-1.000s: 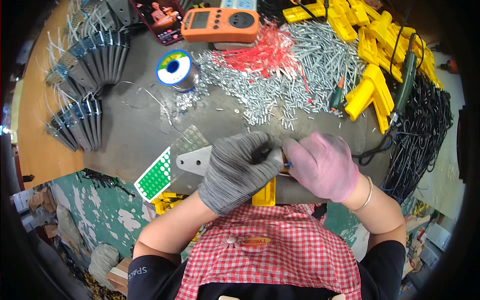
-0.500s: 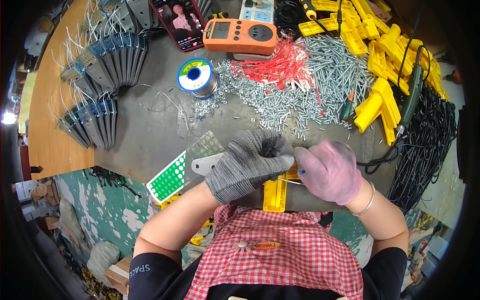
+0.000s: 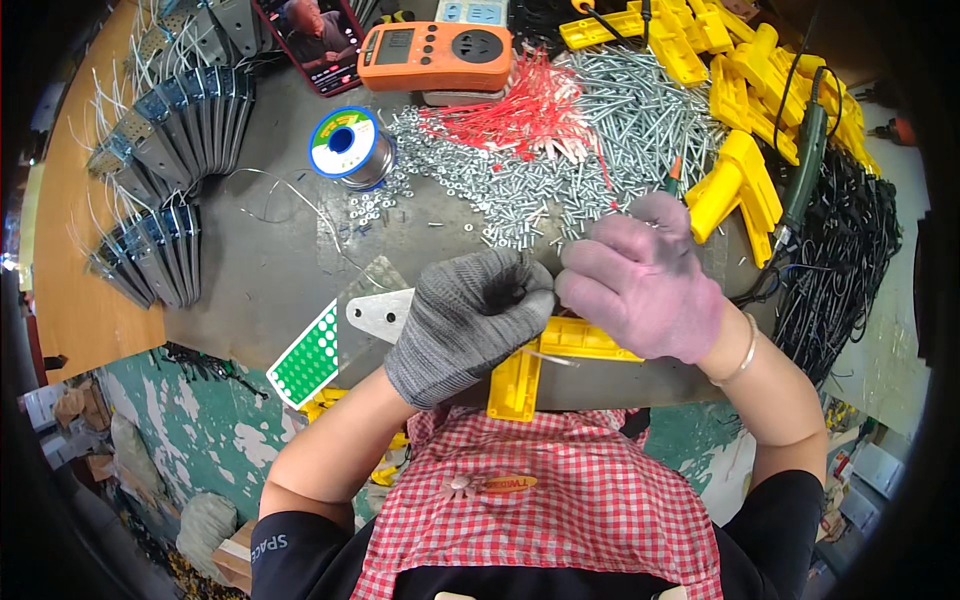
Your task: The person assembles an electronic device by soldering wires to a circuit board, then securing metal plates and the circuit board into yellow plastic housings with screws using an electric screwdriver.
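Observation:
In a grey knitted glove, my left hand (image 3: 465, 325) is closed, its thumb and index finger pinched together. My right hand (image 3: 640, 285), in a pink glove, is closed just beside it, fingertips close to the left ones. What either pinch holds is hidden. Below the hands lies a yellow plastic housing (image 3: 515, 385), one part pointing at me and another (image 3: 592, 340) running right under my right hand. A pale wire (image 3: 552, 358) crosses it. From under the left hand sticks out a grey metal plate (image 3: 378, 315) with holes.
Farther back lie a solder spool (image 3: 350, 150), loose nuts and screws (image 3: 640, 110), red wires (image 3: 510, 110) and an orange meter (image 3: 435, 58). Grey metal parts with white wires (image 3: 165, 250) line the left. Yellow housings (image 3: 735, 185), a soldering iron (image 3: 805, 170) and black cables (image 3: 840, 280) fill the right.
My right hand has risen and turned, uncovering more of the yellow housing. A blue-tipped wire end beside it no longer shows. The whole view has shifted, moving the bench things slightly left.

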The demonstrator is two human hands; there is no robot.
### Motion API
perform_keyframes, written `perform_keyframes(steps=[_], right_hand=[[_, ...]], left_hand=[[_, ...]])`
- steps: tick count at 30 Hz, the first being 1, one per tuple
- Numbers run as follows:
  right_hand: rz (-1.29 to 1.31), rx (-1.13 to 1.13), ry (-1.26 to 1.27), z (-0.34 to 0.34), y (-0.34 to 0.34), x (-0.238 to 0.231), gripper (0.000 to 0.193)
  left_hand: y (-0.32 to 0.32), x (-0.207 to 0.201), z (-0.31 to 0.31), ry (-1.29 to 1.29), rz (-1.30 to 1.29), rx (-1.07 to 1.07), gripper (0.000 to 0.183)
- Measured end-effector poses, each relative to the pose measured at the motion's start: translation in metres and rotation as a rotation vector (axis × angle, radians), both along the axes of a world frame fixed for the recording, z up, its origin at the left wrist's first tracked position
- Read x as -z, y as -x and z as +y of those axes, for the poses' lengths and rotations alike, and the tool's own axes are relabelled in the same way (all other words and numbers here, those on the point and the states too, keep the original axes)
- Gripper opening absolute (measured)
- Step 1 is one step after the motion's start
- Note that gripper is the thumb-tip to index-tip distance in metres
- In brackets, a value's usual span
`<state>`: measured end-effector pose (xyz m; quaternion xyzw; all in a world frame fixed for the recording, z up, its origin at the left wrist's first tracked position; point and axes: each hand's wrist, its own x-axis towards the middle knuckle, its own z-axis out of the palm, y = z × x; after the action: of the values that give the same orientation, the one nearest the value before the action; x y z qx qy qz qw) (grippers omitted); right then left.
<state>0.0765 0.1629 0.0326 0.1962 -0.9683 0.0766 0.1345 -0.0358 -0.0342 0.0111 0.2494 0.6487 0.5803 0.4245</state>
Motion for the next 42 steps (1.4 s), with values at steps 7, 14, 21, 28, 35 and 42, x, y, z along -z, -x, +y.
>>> perform_keyframes(steps=[7,14,21,28,35,42], right_hand=[[-0.806,0.0,0.976,0.006,0.009,0.011,0.017],[-0.097,0.17,0.249,-0.017,-0.012,0.002,0.012],[-0.171,0.264,0.542,-0.005,-0.007,0.015,0.009],[-0.258,0.303,0.7,0.002,-0.001,0.03,0.007],[-0.251,0.31,0.75,-0.002,-0.005,0.029,0.007],[-0.256,0.337,0.748,-0.006,-0.007,0.027,0.005]], left_hand=[[-0.022,0.009,-0.003,0.01,0.902,-0.03,0.013],[-0.018,0.005,-0.006,0.052,0.411,-0.015,0.016],[-0.016,-0.021,-0.013,0.094,0.517,0.042,0.031],[-0.005,0.022,-0.035,-0.073,1.203,0.387,0.041],[0.007,0.009,-0.032,-0.152,1.18,0.458,0.04],[0.01,0.001,-0.035,-0.09,1.19,0.529,0.036]])
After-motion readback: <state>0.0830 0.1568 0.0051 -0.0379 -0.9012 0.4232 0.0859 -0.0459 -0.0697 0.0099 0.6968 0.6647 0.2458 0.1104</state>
